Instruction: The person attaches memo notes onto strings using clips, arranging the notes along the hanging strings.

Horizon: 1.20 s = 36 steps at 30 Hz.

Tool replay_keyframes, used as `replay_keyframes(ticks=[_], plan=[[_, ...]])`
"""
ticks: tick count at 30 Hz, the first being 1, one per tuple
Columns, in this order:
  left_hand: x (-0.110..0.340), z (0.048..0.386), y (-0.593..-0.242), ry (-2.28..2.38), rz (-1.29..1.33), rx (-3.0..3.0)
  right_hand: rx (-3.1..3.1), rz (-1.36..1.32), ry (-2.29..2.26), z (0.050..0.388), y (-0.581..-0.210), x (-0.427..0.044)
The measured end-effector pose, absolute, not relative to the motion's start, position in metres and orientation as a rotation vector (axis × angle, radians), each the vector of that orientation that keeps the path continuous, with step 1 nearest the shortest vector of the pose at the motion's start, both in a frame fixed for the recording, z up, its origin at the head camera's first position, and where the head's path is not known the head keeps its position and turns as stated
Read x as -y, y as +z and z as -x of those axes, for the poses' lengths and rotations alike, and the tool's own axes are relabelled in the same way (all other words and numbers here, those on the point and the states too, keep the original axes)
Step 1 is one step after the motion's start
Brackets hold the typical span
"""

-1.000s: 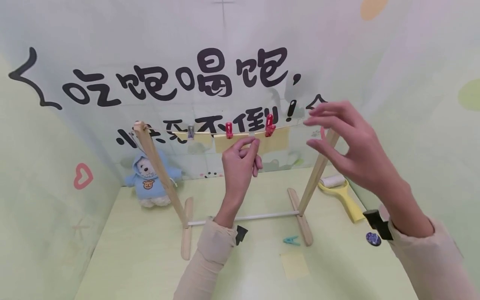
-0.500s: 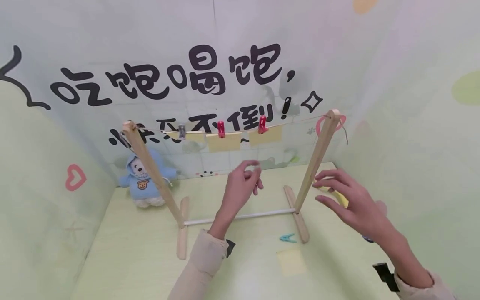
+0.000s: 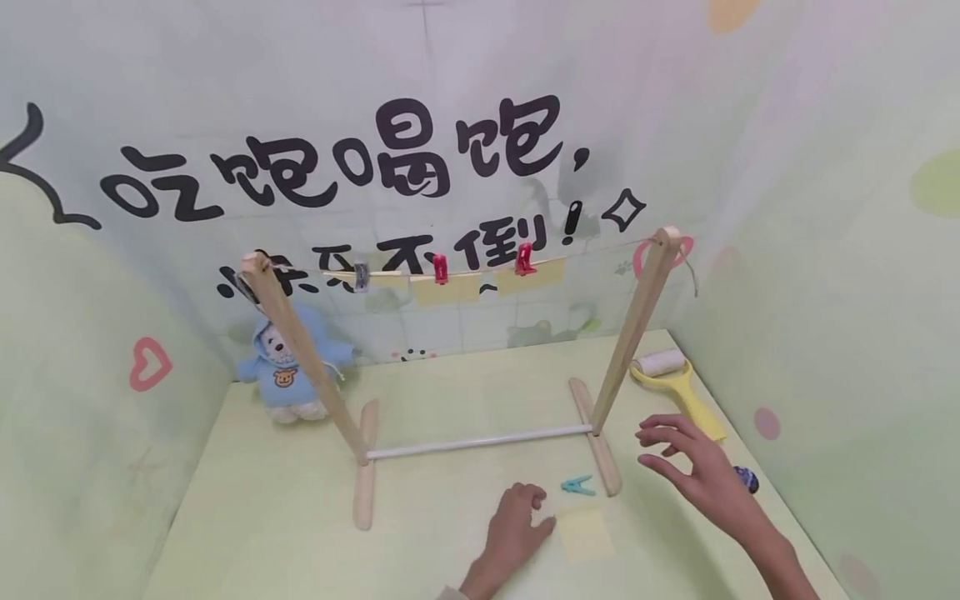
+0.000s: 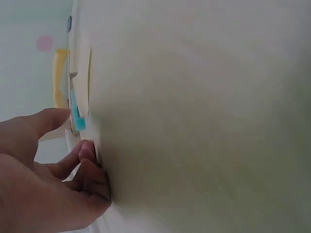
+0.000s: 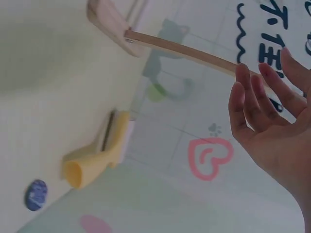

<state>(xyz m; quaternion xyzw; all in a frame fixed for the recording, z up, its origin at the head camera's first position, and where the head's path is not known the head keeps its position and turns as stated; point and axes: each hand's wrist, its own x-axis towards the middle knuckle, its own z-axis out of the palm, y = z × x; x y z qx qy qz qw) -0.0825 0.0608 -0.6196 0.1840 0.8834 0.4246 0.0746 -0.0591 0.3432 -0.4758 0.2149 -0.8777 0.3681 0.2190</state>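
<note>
In the head view my left hand [image 3: 516, 533] is low over the table, just left of a pale yellow square paper note [image 3: 585, 536]. Its fingers are loosely bent and the thumb stands apart, near the note's edge. The left wrist view shows the same hand [image 4: 63, 174] close to the tabletop, with no object visible in its grasp. A turquoise clothespin [image 3: 577, 486] lies just behind the note. My right hand [image 3: 701, 471] hovers at the right, fingers relaxed and holding nothing, as the right wrist view also shows.
A wooden rack [image 3: 633, 333] carries a string with red clips [image 3: 441, 269], a grey clip [image 3: 362, 276] and paper notes [image 3: 531, 277]. A plush toy [image 3: 288, 367] sits at the back left. A yellow-handled roller [image 3: 686, 392] and a dark blue round object [image 3: 746, 479] lie right.
My left hand has left the string and come down to the table beside the note. The right hand has lowered from near the rack's right post.
</note>
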Motion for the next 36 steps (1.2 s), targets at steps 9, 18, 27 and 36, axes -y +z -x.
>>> replay_keyframes(ticks=[9,18,27,36], plan=[[-0.082,0.047,-0.621,1.089,-0.542,-2.87,2.549,-0.542,1.143,0.066,-0.541,-0.35],[-0.09,0.048,-0.619,1.052,-0.485,-2.875,2.633,-0.565,1.215,0.071,-0.552,-0.339],[-0.085,0.05,-0.621,1.035,-0.468,-2.875,2.836,-0.706,1.089,0.079,-0.576,-0.331],[-0.079,0.049,-0.624,1.136,-0.491,-2.953,2.826,-0.728,0.931,0.081,-0.605,-0.326]])
